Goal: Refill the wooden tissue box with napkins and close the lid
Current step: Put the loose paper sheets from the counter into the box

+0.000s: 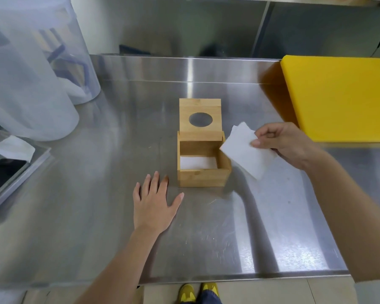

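Beside the open wooden box [203, 172], the right hand [285, 144] pinches napkins [246, 150]; left hand [155, 202] flat, grip wide.

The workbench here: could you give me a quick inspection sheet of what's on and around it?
Surface: steel table, scuffed.
Job's things: wooden tissue box, lid upright and open, white napkins low inside.
Clutter: yellow board; clear plastic containers; tray.
Grippers: right hand pinches a napkin stack beside the box; left hand flat on the table, empty.
Cables: nothing seen.
Surroundings: steel backsplash; yellow shoes below.
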### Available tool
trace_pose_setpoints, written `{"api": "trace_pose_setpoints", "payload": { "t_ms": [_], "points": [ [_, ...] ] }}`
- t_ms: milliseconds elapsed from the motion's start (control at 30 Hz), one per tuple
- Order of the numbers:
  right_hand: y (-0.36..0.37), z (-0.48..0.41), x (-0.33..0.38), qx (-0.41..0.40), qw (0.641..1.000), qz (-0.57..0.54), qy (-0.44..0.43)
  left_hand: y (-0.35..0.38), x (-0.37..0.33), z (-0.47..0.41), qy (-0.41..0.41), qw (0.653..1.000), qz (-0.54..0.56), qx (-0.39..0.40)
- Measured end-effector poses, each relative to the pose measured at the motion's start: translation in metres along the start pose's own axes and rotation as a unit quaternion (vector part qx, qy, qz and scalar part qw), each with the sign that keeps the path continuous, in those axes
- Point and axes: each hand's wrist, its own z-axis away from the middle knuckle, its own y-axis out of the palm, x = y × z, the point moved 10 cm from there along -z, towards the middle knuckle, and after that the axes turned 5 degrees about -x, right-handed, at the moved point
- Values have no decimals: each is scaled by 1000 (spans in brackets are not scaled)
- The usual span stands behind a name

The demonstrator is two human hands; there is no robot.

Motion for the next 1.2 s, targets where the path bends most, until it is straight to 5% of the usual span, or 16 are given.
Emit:
{"api": "trace_pose_setpoints", "payload": {
  "t_ms": [200, 367, 700, 1200],
  "points": [
    [83, -5, 35, 126, 989, 72, -32, 0, 0, 1, 0, 1000, -2, 6],
    [133, -21, 25, 171, 953, 243, -63, 1, 1, 1, 1, 1000, -13, 21],
    [166, -33, -1, 164, 870, 448, -124, 2, -1, 1, 6, 999, -9, 37],
    [155, -27, 13, 129, 851, 478, -175, 1, -5, -1, 13, 1000, -3, 26]
  ]
}}
